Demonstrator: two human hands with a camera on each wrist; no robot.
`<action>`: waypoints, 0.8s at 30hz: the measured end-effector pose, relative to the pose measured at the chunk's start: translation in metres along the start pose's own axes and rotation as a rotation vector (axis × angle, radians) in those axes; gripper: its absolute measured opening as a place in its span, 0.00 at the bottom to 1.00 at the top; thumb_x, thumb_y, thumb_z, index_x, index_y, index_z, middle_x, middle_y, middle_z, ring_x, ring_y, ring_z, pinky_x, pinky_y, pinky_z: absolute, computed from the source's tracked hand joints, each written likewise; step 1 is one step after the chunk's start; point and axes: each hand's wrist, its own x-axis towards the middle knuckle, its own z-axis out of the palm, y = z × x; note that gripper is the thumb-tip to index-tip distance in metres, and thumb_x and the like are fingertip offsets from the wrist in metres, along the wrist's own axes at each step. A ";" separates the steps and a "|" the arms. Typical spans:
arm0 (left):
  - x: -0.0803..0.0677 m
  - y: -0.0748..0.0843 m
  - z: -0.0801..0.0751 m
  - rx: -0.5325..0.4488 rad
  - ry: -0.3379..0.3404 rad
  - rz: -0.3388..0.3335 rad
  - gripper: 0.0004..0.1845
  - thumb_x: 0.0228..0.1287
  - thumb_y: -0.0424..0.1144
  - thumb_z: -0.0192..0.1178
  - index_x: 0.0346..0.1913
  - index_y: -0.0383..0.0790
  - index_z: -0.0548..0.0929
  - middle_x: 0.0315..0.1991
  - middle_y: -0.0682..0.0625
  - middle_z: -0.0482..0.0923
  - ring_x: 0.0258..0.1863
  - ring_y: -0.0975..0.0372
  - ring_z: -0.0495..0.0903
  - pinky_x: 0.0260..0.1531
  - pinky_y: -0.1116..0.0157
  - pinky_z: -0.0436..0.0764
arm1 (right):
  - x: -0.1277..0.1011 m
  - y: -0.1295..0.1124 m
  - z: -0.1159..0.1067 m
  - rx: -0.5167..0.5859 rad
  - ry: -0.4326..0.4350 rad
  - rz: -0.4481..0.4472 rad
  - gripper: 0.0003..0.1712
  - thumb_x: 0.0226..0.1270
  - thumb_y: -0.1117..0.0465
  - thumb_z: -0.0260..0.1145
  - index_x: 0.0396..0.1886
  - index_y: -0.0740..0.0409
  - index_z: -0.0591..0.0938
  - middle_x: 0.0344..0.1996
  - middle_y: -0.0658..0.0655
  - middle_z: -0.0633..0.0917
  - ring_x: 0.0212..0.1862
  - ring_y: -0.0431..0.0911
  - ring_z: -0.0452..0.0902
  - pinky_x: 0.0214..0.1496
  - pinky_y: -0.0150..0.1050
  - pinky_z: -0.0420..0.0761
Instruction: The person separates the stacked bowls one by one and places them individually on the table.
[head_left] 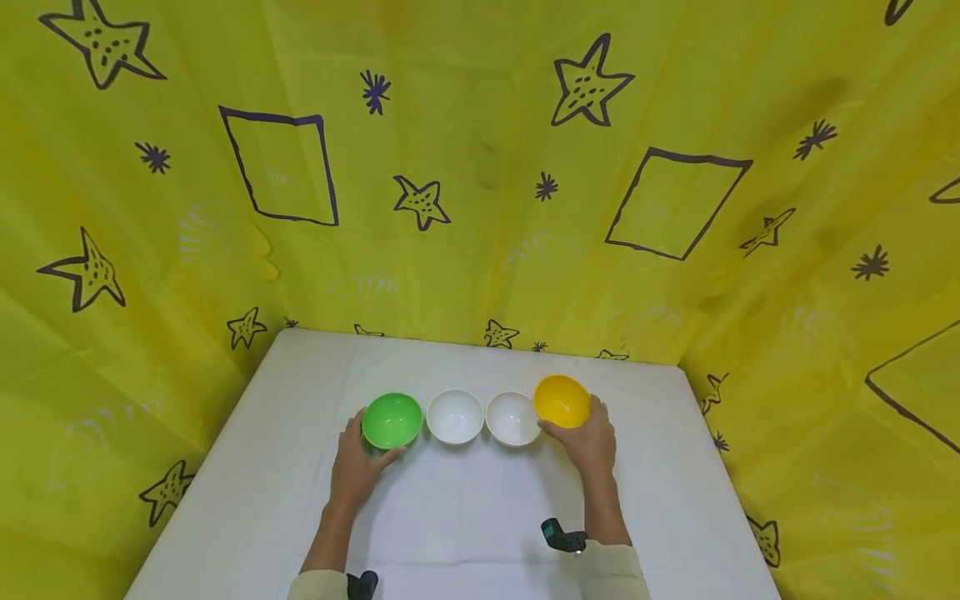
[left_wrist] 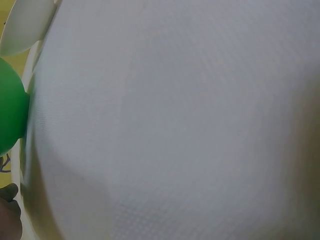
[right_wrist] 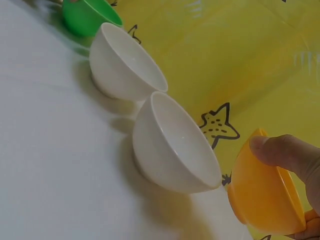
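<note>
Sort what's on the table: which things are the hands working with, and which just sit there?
In hand:
green bowl, gripped by the left hand
yellow bowl, tilted, gripped by the right hand

Just sitting:
two white bowls, between them, untouched
white table
yellow star-print cloth

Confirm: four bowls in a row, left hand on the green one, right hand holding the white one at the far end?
Not quite. The right hand holds the yellow bowl, not a white one; the head view shows it. The two white bowls sit untouched in the middle. The left hand is on the green bowl.
</note>
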 end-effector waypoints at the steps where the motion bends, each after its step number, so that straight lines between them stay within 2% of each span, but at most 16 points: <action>1: 0.000 0.000 0.000 0.002 -0.001 0.000 0.59 0.55 0.49 0.82 0.81 0.33 0.57 0.80 0.33 0.59 0.81 0.38 0.48 0.79 0.40 0.46 | 0.000 0.001 -0.001 0.002 0.002 0.002 0.58 0.51 0.49 0.84 0.75 0.68 0.65 0.64 0.70 0.76 0.62 0.66 0.73 0.66 0.67 0.74; 5: 0.000 0.001 -0.001 -0.001 0.000 -0.005 0.58 0.55 0.50 0.82 0.81 0.33 0.57 0.80 0.34 0.59 0.81 0.38 0.48 0.78 0.37 0.48 | -0.002 0.007 -0.004 0.008 0.010 0.014 0.58 0.52 0.49 0.84 0.75 0.69 0.65 0.63 0.71 0.76 0.61 0.67 0.73 0.65 0.66 0.75; 12: -0.001 0.000 0.001 -0.001 0.041 0.025 0.57 0.53 0.48 0.82 0.79 0.31 0.60 0.78 0.31 0.61 0.79 0.34 0.51 0.75 0.32 0.52 | 0.000 0.016 -0.003 0.001 0.040 0.016 0.57 0.52 0.49 0.85 0.74 0.69 0.66 0.63 0.71 0.76 0.62 0.68 0.73 0.66 0.67 0.74; 17: -0.002 0.000 0.001 0.005 0.049 0.038 0.57 0.53 0.48 0.82 0.79 0.30 0.61 0.77 0.31 0.62 0.79 0.34 0.52 0.75 0.33 0.52 | 0.001 0.024 0.002 -0.025 0.071 0.029 0.56 0.51 0.48 0.84 0.72 0.69 0.67 0.61 0.71 0.76 0.62 0.68 0.74 0.66 0.67 0.74; 24: -0.001 -0.001 0.001 0.003 0.044 0.043 0.57 0.53 0.48 0.83 0.79 0.31 0.60 0.77 0.31 0.62 0.79 0.34 0.52 0.76 0.34 0.51 | 0.000 0.032 0.003 -0.019 0.065 0.030 0.55 0.53 0.50 0.84 0.71 0.72 0.66 0.61 0.73 0.76 0.62 0.68 0.73 0.67 0.68 0.73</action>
